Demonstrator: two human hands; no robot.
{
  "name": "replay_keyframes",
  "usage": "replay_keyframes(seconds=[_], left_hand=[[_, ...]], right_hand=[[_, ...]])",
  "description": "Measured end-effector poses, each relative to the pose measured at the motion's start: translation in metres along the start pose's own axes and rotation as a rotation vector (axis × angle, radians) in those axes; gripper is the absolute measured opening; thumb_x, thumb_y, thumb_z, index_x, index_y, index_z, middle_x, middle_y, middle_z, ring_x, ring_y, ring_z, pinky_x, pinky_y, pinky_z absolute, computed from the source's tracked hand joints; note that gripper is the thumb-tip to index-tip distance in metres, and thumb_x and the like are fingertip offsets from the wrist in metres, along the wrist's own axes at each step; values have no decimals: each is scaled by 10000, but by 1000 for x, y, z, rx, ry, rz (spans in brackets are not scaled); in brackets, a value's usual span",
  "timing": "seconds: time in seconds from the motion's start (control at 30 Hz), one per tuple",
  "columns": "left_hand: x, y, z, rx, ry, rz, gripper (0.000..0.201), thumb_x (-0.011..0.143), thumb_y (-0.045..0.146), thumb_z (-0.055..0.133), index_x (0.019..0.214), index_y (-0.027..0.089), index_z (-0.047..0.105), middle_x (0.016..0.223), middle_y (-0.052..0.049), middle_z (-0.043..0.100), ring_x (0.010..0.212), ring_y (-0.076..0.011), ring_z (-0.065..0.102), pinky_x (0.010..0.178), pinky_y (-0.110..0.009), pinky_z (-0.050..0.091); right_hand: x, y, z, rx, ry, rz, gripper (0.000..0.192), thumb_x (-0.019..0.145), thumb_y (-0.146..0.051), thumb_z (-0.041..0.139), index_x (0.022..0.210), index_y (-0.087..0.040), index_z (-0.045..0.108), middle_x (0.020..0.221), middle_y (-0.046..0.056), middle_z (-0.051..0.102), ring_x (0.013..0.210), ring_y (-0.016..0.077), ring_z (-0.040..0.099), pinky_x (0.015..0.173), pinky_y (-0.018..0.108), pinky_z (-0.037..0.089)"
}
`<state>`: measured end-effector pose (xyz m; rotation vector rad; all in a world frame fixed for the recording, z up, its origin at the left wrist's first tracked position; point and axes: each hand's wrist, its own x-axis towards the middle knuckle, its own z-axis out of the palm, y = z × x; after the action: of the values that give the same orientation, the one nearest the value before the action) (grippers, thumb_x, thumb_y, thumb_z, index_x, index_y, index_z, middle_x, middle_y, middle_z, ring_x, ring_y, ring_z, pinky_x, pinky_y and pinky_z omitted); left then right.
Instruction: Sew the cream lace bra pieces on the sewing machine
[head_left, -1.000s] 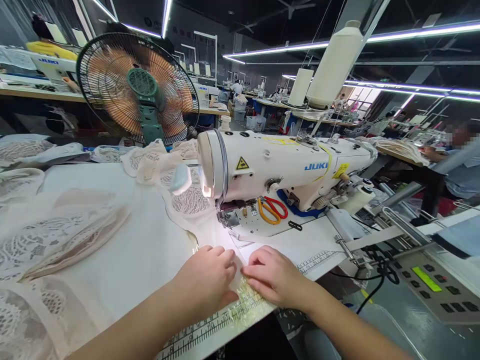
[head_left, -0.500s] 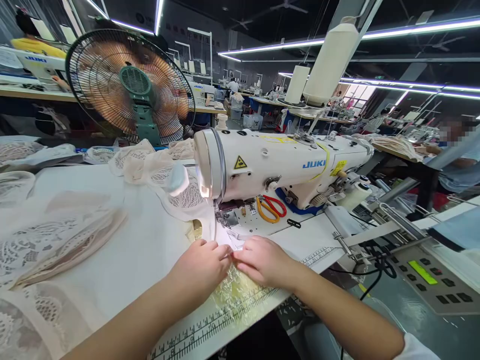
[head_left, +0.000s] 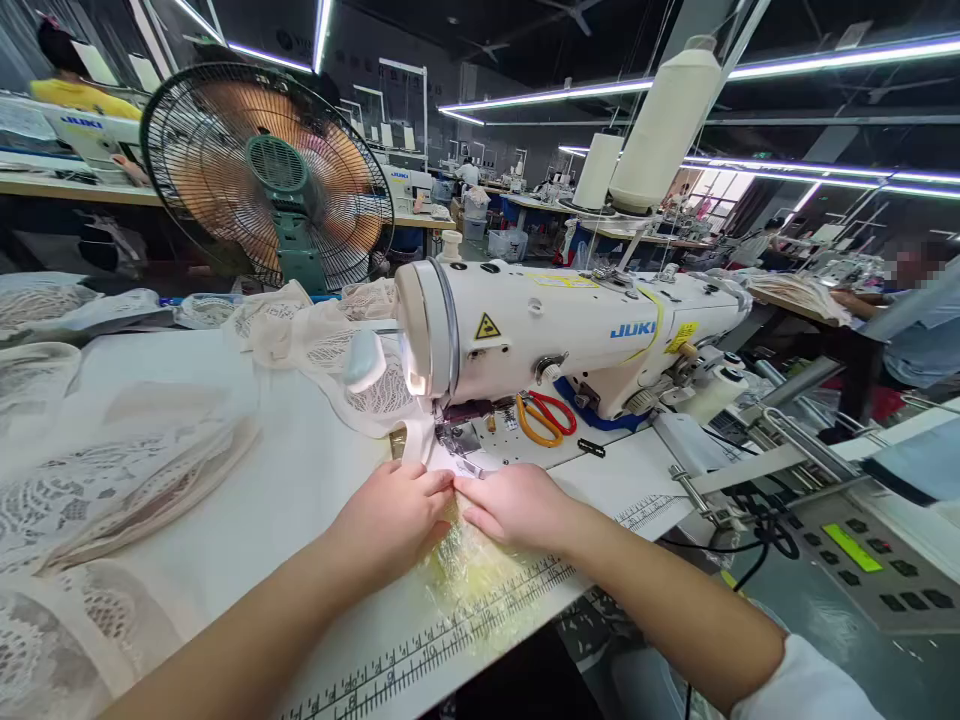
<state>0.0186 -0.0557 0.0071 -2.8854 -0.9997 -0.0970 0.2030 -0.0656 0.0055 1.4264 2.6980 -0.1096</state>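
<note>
"How are the left hand (head_left: 403, 515) and right hand (head_left: 517, 505)?"

"Mostly curled, fingertips meeting at the yellowish film (head_left: 466, 565); their exact grip I can't tell."

"And the film?"

"Before the sewing machine (head_left: 540, 325), reaching the near edge of the counter (head_left: 315, 450); lace fabric (head_left: 127, 480) lies farther left."

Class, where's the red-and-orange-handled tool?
In the head view, the tool lies right of centre, under the sewing machine arm, beyond the right hand.

Lace (head_left: 386, 390) cream, openwork-patterned; sewing machine (head_left: 517, 330) white, lettering (head_left: 634, 329) blue
</note>
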Motion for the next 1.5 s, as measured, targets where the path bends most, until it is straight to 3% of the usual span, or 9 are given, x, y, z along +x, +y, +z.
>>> replay_keyframes(seconds=[0.43, 0.6, 0.77, 1.03, 1.2, 1.37, 1.5], left_hand=[[6, -15, 12, 25, 25, -73, 336, 883, 349, 451, 1105, 155, 613, 1201, -80, 610, 953, -277, 577, 687, -399, 459], [8, -14, 10, 7, 28, -147, 374, 872, 387, 464, 1111, 129, 590, 1171, -138, 591, 982, -286, 560, 752, -408, 462], [9, -18, 10, -21, 11, -195, 324, 869, 348, 459, 1107, 162, 577, 1125, -119, 599, 986, -282, 550, 799, -423, 453], [10, -23, 15, -20, 20, -205, 394, 873, 369, 426, 1163, 134, 553, 1216, -151, 570, 1068, -311, 519, 864, -462, 434], [10, -27, 14, -39, 29, -225, 362, 878, 370, 392, 1144, 192, 561, 1217, -129, 568, 1113, -310, 489, 875, -470, 424], [9, -32, 14, -85, 63, -375, 348, 867, 381, 371, 1048, 179, 589, 1212, -123, 542, 1124, -274, 487, 911, -395, 416], [11, -34, 10, -31, 128, -636, 499, 883, 388, 271, 1240, 75, 427, 1244, -212, 483, 1087, -304, 520, 849, -409, 456]], right_hand=[[20, -16, -12, 11, -141, 191, 513, 883, -420, 356, 1326, -164, 394, 768, 105, 679, 670, 274, 633, 508, 320, 421], [21, -17, -10, 19, -137, 211, 524, 886, -406, 345, 1357, -177, 353, 813, 109, 684, 691, 282, 638, 508, 326, 427], [18, -17, -10, 19, -127, 225, 535, 893, -427, 336, 1374, -194, 331, 794, 99, 684, 683, 273, 639, 515, 319, 425], [12, -18, -1, 52, -94, 224, 504, 901, -394, 334, 1343, -156, 380, 816, 102, 684, 714, 275, 634, 544, 329, 434], [7, -19, 1, 98, -24, 215, 472, 902, -354, 335, 1326, -159, 408, 861, 103, 683, 772, 266, 635, 593, 338, 452], [6, -20, 6, 126, 35, 226, 457, 898, -339, 345, 1309, -162, 437, 861, 98, 685, 774, 249, 632, 612, 326, 452], [5, -19, 6, 146, 64, 201, 432, 895, -321, 347, 1272, -147, 468, 820, 95, 684, 740, 245, 634, 591, 319, 449]])
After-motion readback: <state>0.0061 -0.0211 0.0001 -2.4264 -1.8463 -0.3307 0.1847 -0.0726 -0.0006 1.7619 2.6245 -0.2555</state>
